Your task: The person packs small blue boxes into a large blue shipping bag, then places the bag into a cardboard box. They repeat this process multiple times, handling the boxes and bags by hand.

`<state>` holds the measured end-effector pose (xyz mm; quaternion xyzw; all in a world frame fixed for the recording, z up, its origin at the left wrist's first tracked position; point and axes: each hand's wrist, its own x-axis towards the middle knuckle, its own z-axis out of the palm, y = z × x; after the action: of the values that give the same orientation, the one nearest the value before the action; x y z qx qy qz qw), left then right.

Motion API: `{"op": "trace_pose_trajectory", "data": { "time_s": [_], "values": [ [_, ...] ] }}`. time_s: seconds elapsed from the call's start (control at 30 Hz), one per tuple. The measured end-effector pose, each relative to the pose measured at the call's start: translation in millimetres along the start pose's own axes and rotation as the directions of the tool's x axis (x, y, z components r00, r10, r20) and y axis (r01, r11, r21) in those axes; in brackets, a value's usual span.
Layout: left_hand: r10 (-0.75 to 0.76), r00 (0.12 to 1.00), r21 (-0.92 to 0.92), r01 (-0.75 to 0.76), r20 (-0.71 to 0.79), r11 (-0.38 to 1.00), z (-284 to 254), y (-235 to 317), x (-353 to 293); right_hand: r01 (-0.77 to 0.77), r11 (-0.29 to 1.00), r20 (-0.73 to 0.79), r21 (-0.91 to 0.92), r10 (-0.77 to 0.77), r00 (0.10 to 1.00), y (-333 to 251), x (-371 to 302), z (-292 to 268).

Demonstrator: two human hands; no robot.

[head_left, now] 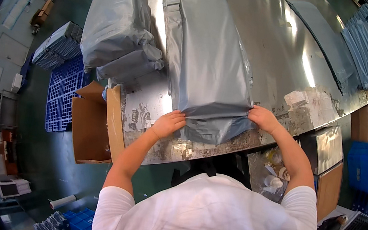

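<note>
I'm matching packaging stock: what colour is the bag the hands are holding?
The bag is silvery grey; it shows best in the head view.

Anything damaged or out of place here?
The metal tabletop looks worn: ragged pale patches, perhaps tape residue, mark its near edge on both sides of the grey bag. The bag, pinched by the left hand and right hand, is creased but shows no clear tear.

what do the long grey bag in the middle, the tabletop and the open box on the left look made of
Long grey bag: probably thin plastic film with a soft sheen, judging by its creases and puckers.
Tabletop: metal, perhaps steel; glossy, with bright streaked reflections and worn patches.
Open box: seemingly cardboard, brown and matte, with folded flaps.
</note>
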<state>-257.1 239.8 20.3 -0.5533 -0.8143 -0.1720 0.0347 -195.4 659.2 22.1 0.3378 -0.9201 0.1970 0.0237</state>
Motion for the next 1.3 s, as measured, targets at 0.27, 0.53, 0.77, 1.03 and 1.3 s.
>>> {"op": "trace_pose_trajectory", "data": {
  "time_s": [0.27,0.53,0.77,1.03,1.3],
  "values": [
    [-0.903,0.267,-0.668,0.608,-0.336,0.429,20.5,-23.5,44.5,-0.455,0.605,-0.385,0.653,0.783,0.489,11.6,49.4,27.3],
    [-0.969,0.243,-0.465,0.854,-0.043,0.234,74.8,-57.7,46.1,-0.731,0.443,-0.040,0.519,0.867,0.497,43.9,51.9,75.3],
    [-0.923,0.385,-0.393,0.847,-0.009,0.357,79.6,-79.4,48.3,-0.716,0.559,-0.116,0.417,0.815,0.568,67.9,81.1,59.2],
    [-0.796,0.356,-0.841,-0.047,0.490,-0.539,27.4,-53.2,132.2,-0.061,-0.522,0.442,0.851,0.647,0.622,44.4,119.3,24.9],
    [-0.809,0.587,-0.943,0.289,0.041,0.162,-156.3,-31.4,179.0,0.092,-0.558,0.341,0.825,0.620,0.707,1.7,152.3,-24.2]
  ]
}}
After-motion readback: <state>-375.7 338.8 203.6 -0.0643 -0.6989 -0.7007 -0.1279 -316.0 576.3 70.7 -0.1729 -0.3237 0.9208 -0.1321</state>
